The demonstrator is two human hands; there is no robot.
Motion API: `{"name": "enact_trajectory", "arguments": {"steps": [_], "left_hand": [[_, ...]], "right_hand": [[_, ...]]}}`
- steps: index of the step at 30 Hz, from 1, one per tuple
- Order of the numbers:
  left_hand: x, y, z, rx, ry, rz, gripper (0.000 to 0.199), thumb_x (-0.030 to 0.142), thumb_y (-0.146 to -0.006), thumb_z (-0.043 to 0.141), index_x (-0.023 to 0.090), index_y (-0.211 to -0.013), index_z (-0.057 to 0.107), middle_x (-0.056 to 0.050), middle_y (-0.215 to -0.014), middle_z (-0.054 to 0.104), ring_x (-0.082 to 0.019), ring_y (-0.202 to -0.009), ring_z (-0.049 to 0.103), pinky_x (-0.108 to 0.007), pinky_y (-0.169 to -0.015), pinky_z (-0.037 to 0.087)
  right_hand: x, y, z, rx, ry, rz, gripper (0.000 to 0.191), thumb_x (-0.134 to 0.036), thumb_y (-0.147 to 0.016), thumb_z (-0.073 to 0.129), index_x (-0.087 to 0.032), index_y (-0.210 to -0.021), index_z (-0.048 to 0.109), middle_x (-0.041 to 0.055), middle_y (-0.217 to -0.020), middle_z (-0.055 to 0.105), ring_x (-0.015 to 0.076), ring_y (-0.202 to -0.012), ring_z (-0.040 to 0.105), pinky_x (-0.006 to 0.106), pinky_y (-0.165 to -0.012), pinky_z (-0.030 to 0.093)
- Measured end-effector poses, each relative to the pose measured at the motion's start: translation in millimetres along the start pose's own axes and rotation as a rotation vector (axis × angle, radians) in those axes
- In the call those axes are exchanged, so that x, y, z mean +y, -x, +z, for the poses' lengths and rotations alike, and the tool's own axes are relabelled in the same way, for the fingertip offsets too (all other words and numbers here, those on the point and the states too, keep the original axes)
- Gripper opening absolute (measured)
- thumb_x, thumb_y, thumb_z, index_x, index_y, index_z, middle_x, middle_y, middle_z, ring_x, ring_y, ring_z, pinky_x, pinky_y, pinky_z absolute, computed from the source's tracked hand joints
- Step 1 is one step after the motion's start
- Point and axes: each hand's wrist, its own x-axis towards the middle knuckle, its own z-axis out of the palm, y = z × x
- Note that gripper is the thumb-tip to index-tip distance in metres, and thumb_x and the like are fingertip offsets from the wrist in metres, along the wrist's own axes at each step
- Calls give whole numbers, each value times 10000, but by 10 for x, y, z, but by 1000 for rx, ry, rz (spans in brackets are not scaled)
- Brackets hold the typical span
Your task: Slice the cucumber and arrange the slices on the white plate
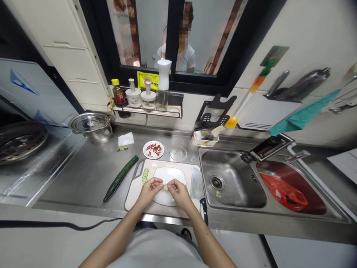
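Observation:
Over a white plate (169,174) on the cutting board (132,199), my two hands meet at a pale green cucumber slice (165,187). My right hand (178,192) pinches it from the right. From the left, my left hand (150,191) has its thumb and fingers closed at the slice's other edge. A row of overlapping cucumber slices (145,176) lies on the board, left of the plate. The kitchen knife (197,183) rests along the board's right side, its black handle toward me. To the left of the board, a long dark green cucumber (120,179) lies on the steel counter.
Behind the board stand a small plate of chopped red pieces (153,149) and a clear round lid-like disc (178,153). A lidded pot (92,127) is at back left. On the right is a double sink (233,204) with a faucet (268,147) and a red bag (284,192).

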Motion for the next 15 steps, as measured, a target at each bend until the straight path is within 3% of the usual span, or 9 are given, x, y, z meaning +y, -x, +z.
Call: {"name": "enact_trajectory", "arguments": {"steps": [5,9,15], "left_hand": [[115,-4,-23,-37,106,-186,410,510,-692,654,148,-875,600,-19,-689,644,-89,-554,504,-196,-508,357],[198,-4,23,-119,294,-351,434,513,-720,652,161,-962,583,-10,-708,638,-66,-542,498,-161,-472,300],[285,-89,72,-164,410,-389,353,412,-698,700,164,-917,576,19,-675,592,-44,-538,488,-142,-462,276]], "right_hand": [[-15,-89,-41,68,-13,13,224,-369,-826,511,-173,-799,617,37,-789,660,149,-726,579,261,-711,446],[-41,-141,-53,80,-23,-14,211,-360,-827,523,-177,-809,626,37,-794,663,155,-744,585,282,-745,456],[-67,-168,-54,57,17,-66,205,-335,-853,500,-178,-838,629,35,-802,661,153,-751,586,276,-743,453]]}}
